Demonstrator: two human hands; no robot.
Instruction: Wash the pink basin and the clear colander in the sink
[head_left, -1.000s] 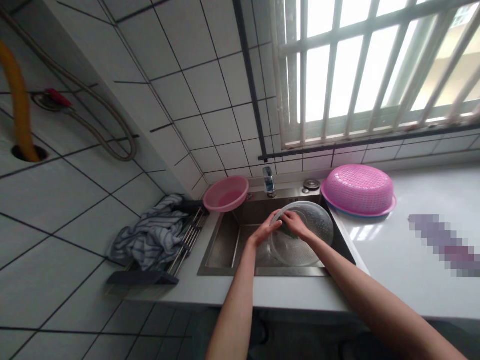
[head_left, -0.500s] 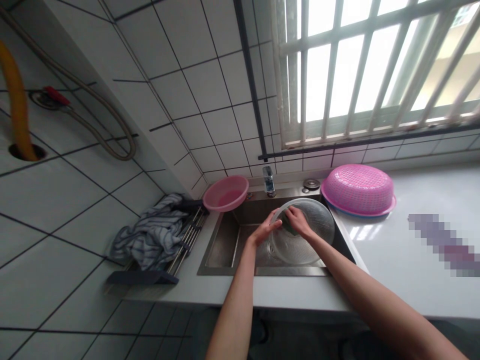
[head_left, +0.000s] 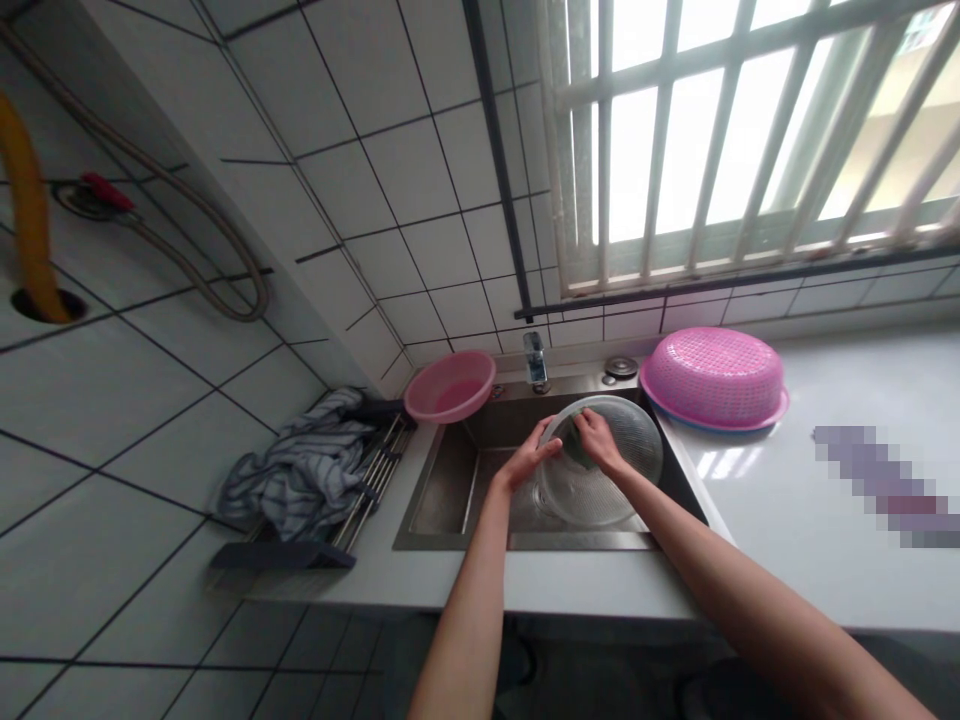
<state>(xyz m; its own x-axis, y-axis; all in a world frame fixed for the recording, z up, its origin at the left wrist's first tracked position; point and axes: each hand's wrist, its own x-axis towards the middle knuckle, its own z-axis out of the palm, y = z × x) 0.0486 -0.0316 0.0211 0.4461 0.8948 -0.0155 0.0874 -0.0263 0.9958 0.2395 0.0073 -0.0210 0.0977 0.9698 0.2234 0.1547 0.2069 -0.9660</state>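
Note:
A translucent, ribbed colander (head_left: 626, 470) is tilted over the right part of the steel sink (head_left: 442, 497). My left hand (head_left: 529, 458) grips its left rim, thumb on the inner side and fingers around the outside. Inside the colander, my right hand (head_left: 597, 440) is closed on a dark green scouring pad (head_left: 574, 452), pressed against the upper left of the wall. Part of the pad is hidden beneath my fingers.
A faucet (head_left: 535, 360) rises behind the sink. At its back left corner sits a pink basin (head_left: 450, 388); an upturned pink basket (head_left: 716, 378) is to the right. On the left, a striped cloth (head_left: 300, 465) lies over a metal rack (head_left: 375, 470). A drain strainer (head_left: 621, 367) rests behind.
My right hand and the scouring pad have shifted very slightly within the colander. My left hand keeps its hold on the rim, and the colander stays nearly in place.

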